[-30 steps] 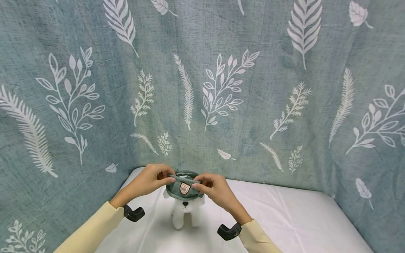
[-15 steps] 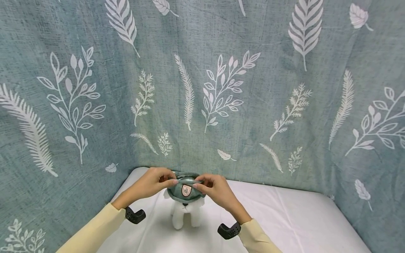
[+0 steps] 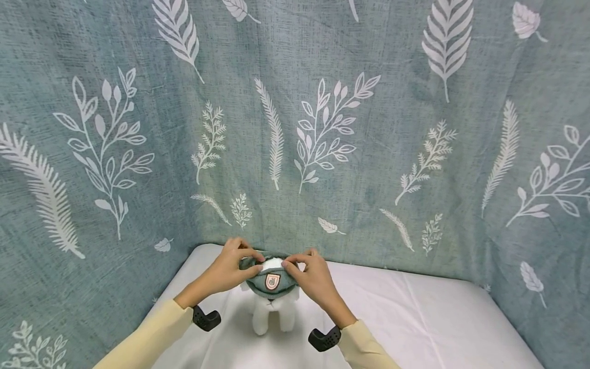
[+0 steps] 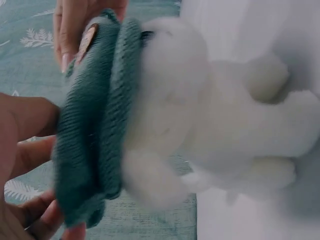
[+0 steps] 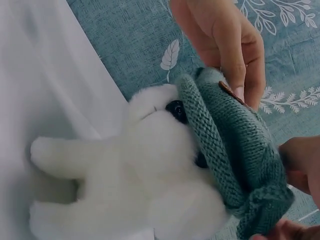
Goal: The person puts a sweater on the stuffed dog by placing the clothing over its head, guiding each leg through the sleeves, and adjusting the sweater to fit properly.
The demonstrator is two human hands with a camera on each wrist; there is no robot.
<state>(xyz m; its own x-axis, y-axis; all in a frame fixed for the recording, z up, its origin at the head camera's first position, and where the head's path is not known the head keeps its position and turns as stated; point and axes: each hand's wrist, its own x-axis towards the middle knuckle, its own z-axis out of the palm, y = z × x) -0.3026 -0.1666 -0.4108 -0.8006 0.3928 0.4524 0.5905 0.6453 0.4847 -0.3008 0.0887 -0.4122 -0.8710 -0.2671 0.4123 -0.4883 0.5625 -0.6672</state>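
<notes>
A white plush dog [image 3: 278, 312] stands on the white surface. Over the upper part of its head sits a green knitted garment [image 3: 253, 285] with a shield-shaped badge [image 3: 273, 281] at the front. Its rolled lower edge lies just above the dog's dark nose [image 5: 176, 111], and white fur shows through the opening on top. My left hand [image 3: 226, 267] holds the upper rim on the left between thumb and fingers. On the other side, my right hand [image 3: 315, 279] pinches the same rim with thumb and index finger. In the left wrist view, the knit [image 4: 82, 135] bunches into a fold.
The white table surface [image 3: 378, 307] reaches out to the right and ends at the back against a blue-green leaf-patterned curtain [image 3: 350, 205]. Black wrist devices sit on both wrists [image 3: 206, 319], beside pale yellow sleeves [image 3: 147, 333].
The garment's upper opening has been spread and pulled lower, so more white fur shows through it. My left hand has shifted slightly right, its fingers now wider apart on the rim.
</notes>
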